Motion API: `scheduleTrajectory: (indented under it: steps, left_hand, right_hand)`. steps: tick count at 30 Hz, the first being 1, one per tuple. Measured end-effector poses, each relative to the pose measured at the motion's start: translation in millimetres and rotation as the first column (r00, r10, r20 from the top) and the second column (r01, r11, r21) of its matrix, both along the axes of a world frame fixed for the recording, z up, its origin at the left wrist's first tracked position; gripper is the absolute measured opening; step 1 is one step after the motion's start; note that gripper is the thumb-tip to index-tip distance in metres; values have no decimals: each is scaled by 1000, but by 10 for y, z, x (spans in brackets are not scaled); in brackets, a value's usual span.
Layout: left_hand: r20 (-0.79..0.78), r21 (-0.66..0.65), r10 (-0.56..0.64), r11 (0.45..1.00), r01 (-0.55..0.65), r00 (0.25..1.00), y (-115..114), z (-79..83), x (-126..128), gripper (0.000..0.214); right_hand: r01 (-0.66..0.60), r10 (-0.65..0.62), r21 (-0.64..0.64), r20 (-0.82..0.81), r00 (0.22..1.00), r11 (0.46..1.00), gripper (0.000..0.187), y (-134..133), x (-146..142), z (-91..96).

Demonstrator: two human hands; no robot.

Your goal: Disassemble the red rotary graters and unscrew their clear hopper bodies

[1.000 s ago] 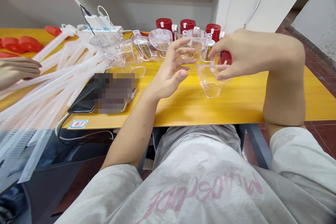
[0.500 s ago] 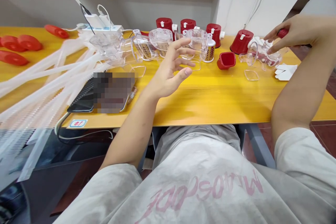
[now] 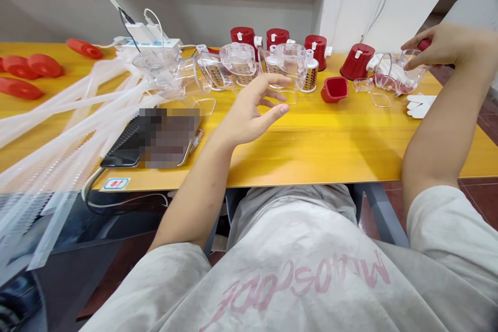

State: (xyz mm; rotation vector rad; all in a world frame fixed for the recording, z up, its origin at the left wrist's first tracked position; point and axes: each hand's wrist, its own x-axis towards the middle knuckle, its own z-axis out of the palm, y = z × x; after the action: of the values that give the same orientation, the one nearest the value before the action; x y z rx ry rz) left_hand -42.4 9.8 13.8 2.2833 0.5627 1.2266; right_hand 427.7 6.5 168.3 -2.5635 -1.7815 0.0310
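Observation:
My left hand (image 3: 254,111) hovers over the middle of the yellow table with fingers apart and slightly curled, holding nothing. At the right, my right hand (image 3: 443,52) reaches down with thumb and fingers on a clear plastic housing (image 3: 413,75) that lies on its side. A small red part (image 3: 424,44) shows at its fingers; whether it is gripped cannot be told. Left of that housing are a red suction base (image 3: 357,61) and a hollow red pusher (image 3: 335,90). Beyond my left hand stand metal grater drums (image 3: 310,77) and more clear housings (image 3: 291,59).
Several red bases (image 3: 316,51) line the back. White gloves (image 3: 420,106) lie at the right. Leftward are long clear plastic strips (image 3: 78,114), red oval parts (image 3: 44,65), a dark phone-like device (image 3: 120,145) and a power strip (image 3: 171,43) with cables.
My right hand and the clear housing have shifted slightly right and away from me. The fingers of my left hand have curled and lowered a little.

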Motion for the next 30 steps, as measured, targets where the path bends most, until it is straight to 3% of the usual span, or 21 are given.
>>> scheduleTrajectory:
  steps: [3, 6, 10, 12, 13, 15, 18, 22, 30]
  left_hand:
    - [-28, 3, 24, 1000, -24, 999, -57, 51, 16, 62]
    - [-67, -18, 54, 998, -55, 996, -121, 114, 26, 58]
    - [-101, -27, 51, 998, -54, 994, -167, 161, 25, 54]
    - [-129, -43, 47, 998, -53, 990, -168, 162, 21, 55]
    - [-151, -51, 48, 997, -56, 987, -166, 161, 19, 55]
    - [-202, -65, 51, 996, -65, 978, -161, 157, 17, 57]
    - [-262, -86, 39, 994, -64, 964, -163, 163, 20, 57]
    - [-285, -105, 11, 994, -42, 959, -179, 187, 27, 50]
    - [-325, -132, -40, 991, -3, 945, -200, 206, 36, 41]
  right_hand:
    - [-9, 12, 52, -49, 999, 999, 70, -55, -32, 38]
    - [-68, 67, 267, 12, 998, 961, 68, -195, -173, 161]
    - [-317, 341, 489, 41, 939, 813, 53, -332, -708, 258]
    - [-465, 603, 581, -58, 795, 668, 43, -287, -1069, 198]
    - [-503, 661, 595, -63, 748, 627, 42, -233, -1242, 139]
    - [-556, 717, 575, -80, 692, 600, 46, -85, -1526, -19]
    - [-627, 766, 498, -131, 629, 599, 65, 163, -1757, -280]
    - [-630, 771, 484, -170, 613, 607, 84, 412, -1824, -519]
    - [-642, 752, 398, -264, 605, 656, 94, 577, -1854, -691]
